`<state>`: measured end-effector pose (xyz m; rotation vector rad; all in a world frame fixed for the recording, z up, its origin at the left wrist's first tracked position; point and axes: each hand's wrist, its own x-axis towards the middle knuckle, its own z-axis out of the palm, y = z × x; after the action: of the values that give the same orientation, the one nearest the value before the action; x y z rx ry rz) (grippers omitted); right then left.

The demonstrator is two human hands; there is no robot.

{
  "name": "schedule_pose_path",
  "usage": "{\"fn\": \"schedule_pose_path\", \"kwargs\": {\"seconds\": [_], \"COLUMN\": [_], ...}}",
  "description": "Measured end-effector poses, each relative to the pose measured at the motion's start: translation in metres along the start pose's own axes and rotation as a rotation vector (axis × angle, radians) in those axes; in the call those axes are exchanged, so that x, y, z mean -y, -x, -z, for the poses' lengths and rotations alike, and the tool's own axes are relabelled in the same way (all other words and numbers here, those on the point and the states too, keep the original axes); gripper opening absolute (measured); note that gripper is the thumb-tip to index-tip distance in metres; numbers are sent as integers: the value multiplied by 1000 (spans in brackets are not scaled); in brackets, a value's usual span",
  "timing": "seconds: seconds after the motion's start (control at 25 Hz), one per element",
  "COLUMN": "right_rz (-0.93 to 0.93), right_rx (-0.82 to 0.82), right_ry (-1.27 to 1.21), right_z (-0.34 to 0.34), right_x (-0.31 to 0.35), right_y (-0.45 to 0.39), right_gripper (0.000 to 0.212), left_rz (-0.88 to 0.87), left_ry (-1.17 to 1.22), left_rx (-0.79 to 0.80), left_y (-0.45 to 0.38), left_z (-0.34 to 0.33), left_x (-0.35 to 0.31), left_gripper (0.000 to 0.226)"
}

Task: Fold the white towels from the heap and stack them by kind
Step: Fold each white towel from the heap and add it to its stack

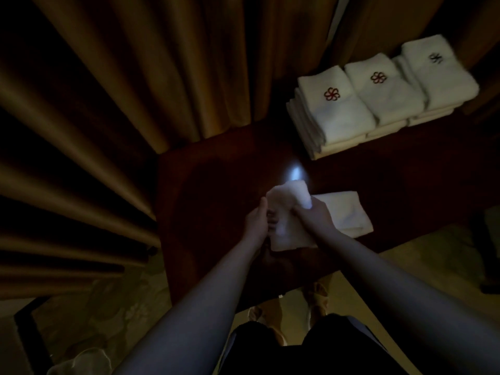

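With my left hand (257,220) and right hand (313,215) both in a clenched grip on the small towel (286,212) over the desk (216,185), I should square its edges before creasing.

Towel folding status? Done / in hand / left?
Done: three stacks of folded towels at the far right of the dark table, plus one folded towel lying nearer. In hand: left hand and right hand both grip a small white towel mid-fold. Left: white cloth on the floor, possibly the heap.
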<state>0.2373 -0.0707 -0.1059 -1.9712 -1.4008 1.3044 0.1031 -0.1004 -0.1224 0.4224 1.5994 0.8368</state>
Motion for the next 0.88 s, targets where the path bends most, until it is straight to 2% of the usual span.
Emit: {"fn": "schedule_pose_path", "kwargs": {"seconds": [0.16,0.28,0.48,0.64,0.76,0.88], "right_rz": [-41,-95,-233,-242,-303,-537], "right_rx": [-27,-42,-68,-98,-136,-169], "right_ry": [-69,-107,-150,-48,140,176], "right_z": [52,85,112,114,109,106], "right_x": [-20,-47,-89,-124,-144,-148], "right_y": [-16,-35,-76,-109,-125,-133], "right_gripper": [13,28,40,47,54,79], "left_rz": [45,84,120,155,160,176], "left_ry": [-233,-370,-472,-395,-372,-265], "left_rx": [-94,-125,-148,-166,-212,-217], "left_y": [-20,-34,-48,-65,-72,-75], "left_z": [-19,-34,-73,-99,-113,-121], "left_x": [13,23,31,37,43,47], "left_gripper": [27,20,56,76,80,65]}}
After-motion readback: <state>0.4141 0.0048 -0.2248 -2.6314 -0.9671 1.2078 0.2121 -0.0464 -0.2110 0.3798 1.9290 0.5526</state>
